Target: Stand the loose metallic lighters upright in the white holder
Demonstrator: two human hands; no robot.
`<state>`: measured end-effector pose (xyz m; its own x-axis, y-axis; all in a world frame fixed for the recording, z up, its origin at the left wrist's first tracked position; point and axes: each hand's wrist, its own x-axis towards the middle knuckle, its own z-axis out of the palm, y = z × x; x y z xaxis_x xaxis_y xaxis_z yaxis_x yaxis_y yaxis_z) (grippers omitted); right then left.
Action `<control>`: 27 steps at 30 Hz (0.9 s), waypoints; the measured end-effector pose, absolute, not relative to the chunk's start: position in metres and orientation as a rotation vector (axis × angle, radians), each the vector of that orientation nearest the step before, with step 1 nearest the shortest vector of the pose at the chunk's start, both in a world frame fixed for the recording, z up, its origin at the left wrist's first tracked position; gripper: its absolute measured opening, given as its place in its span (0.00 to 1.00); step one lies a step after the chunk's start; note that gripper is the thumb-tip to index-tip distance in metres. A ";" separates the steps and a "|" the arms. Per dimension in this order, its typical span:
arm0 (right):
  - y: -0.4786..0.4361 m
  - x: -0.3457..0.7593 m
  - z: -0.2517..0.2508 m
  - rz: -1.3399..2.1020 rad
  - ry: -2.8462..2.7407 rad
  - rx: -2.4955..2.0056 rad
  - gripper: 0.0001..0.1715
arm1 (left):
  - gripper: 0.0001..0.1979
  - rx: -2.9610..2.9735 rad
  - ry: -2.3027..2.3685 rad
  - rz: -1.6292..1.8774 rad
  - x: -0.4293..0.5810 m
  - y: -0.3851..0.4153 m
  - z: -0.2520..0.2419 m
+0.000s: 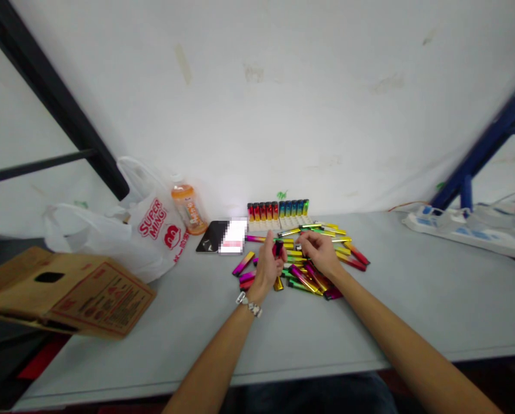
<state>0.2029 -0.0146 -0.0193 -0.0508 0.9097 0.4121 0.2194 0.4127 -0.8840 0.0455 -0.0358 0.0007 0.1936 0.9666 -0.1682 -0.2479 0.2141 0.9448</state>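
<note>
A heap of slim, shiny, multicoloured lighters (pixel 313 261) lies on the grey table (pixel 412 299). My left hand (pixel 269 268), with a bracelet at the wrist, is closed on a dark red lighter (pixel 278 248) held upright above the heap. My right hand (pixel 320 253) rests on the heap with fingers curled, pinching among the lighters; what it holds is hidden. Behind the heap a white tray (pixel 283 222) holds a row of upright lighters (pixel 278 209), red at left, blue and green at right.
A black phone (pixel 213 236) and an orange drink bottle (pixel 189 210) stand left of the tray. A white plastic bag (pixel 149 230) and a cardboard box (pixel 67 290) sit at the far left. A white power strip (pixel 460 227) with cables lies at the right.
</note>
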 end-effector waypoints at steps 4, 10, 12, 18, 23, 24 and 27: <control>-0.015 0.201 -0.019 0.779 -1.543 -1.044 0.16 | 0.36 0.995 1.010 1.105 0.045 -0.038 0.002; -0.015 0.202 -0.019 0.773 -1.559 -1.032 0.14 | 0.27 1.065 1.167 1.182 0.049 -0.039 0.009; -0.016 0.202 -0.019 0.770 -1.565 -1.032 0.14 | 0.24 1.085 1.193 1.214 0.049 -0.040 0.011; -0.015 0.202 -0.020 0.776 -1.566 -1.027 0.14 | 0.20 1.126 1.180 1.235 0.049 -0.041 0.010; -0.017 0.201 -0.017 0.772 -1.598 -1.035 0.17 | 0.24 1.115 1.159 1.226 0.049 -0.039 0.006; -0.019 0.199 -0.014 0.781 -1.598 -1.029 0.17 | 0.26 1.104 1.142 1.228 0.049 -0.039 0.005; -0.026 0.193 -0.002 0.855 -1.612 -0.996 0.17 | 0.33 1.057 1.051 1.214 0.047 -0.037 0.001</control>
<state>0.1932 -0.0260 -0.0021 -0.1453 0.9117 0.3844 0.1932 0.4072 -0.8927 0.0474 -0.0375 0.0015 0.0619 0.9970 -0.0466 -0.1883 0.0575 0.9804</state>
